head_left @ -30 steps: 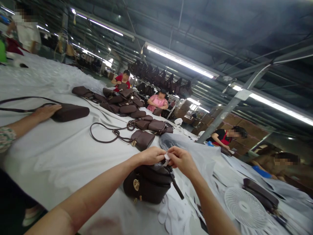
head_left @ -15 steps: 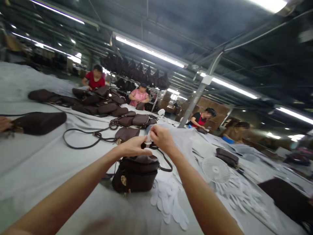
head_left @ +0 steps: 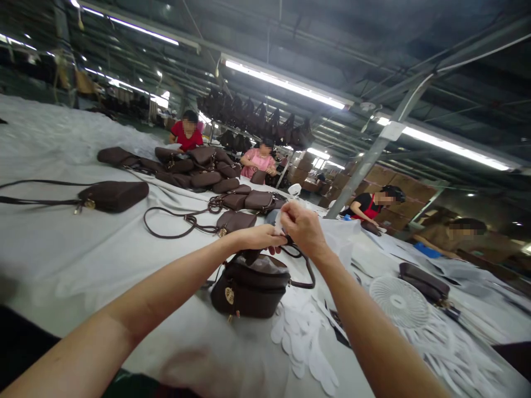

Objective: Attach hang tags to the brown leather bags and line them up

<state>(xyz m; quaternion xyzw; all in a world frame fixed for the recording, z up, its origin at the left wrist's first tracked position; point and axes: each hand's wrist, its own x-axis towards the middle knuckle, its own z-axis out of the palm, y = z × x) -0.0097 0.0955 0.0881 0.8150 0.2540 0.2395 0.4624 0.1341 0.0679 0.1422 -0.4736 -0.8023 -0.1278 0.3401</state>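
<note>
A dark brown handbag (head_left: pixel 249 293) stands upright on the white-covered table, with a gold emblem and a zip pull on its front. Its open top shows pale, crinkled wrapping inside. Just above that opening, my left hand (head_left: pixel 263 237) is closed around part of the bag's dark strap. Close beside it, my right hand (head_left: pixel 305 228) is closed in a pinch on a thin white strip (head_left: pixel 279 221), at the strap. A strap loop (head_left: pixel 309 276) hangs at the bag's right side. My fingers partly hide the strip and strap.
Flat white cut pieces (head_left: pixel 301 331) lie right of the bag, near a white fan (head_left: pixel 398 301). Several brown bags (head_left: pixel 203 171) are heaped behind; another bag (head_left: pixel 118 196) lies left. Co-workers (head_left: pixel 186 132) are across the table. A metal post (head_left: pixel 360 171) rises behind.
My right hand has lifted and turned over, drawing the white strip up. My left hand stays by the strap. Another person's hand has left the bag on the left. The view has swung about.
</note>
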